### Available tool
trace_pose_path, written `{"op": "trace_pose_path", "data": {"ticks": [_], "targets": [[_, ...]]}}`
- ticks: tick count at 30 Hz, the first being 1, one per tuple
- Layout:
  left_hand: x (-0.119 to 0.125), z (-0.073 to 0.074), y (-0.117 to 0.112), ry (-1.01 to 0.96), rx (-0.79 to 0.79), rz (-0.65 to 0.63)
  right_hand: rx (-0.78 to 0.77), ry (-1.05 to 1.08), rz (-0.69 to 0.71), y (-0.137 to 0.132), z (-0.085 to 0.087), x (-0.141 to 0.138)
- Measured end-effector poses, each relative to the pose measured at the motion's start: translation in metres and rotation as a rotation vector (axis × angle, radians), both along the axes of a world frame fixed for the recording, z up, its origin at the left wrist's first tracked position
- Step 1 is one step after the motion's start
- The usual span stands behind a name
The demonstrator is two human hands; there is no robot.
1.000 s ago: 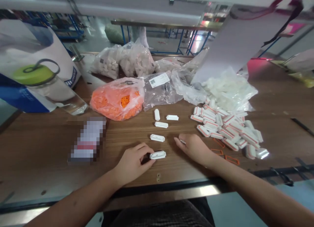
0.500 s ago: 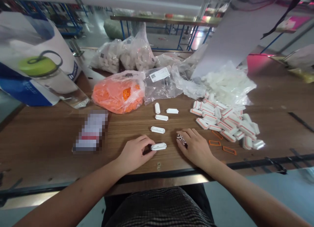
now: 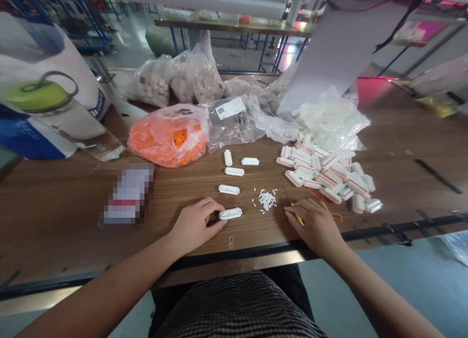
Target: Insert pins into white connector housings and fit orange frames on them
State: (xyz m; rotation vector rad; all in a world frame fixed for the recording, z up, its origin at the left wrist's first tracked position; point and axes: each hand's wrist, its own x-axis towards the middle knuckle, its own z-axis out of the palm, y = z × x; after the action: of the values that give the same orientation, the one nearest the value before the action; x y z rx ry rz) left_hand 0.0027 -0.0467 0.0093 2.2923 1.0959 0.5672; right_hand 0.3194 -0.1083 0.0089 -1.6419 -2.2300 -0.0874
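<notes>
Nearest me, the left hand (image 3: pixel 199 226) pinches a white connector (image 3: pixel 230 213) by one end; the right hand (image 3: pixel 317 226) curls round a yellow tool (image 3: pixel 300 221) (partly hidden). Loose white pegs (image 3: pixel 267 200) lie between them, four similar pieces (image 3: pixel 234 172) beyond the connector, then an orange-filled bag (image 3: pixel 161 138).

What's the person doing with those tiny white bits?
The person's left hand grips one end of a long white plastic piece with little dark holes. The right hand is at a slim yellow object, mostly hidden by its fingers. Between the hands, a pile of tiny white bits lies on the brown wooden table. Four more long white pieces lie farther back, and a heap of white blocks, many striped orange, sits off to the right.
</notes>
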Motion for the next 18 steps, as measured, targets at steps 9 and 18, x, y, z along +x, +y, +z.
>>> {"op": "trace_pose_path", "data": {"ticks": [9, 18], "targets": [[0.001, -0.001, -0.001, -0.015, 0.008, 0.006, -0.154, 0.092, 0.120, 0.030, 0.008, -0.006], [0.001, 0.000, -0.003, -0.022, 0.002, 0.003, -0.341, 0.077, 0.078, 0.038, 0.016, -0.011]]}}
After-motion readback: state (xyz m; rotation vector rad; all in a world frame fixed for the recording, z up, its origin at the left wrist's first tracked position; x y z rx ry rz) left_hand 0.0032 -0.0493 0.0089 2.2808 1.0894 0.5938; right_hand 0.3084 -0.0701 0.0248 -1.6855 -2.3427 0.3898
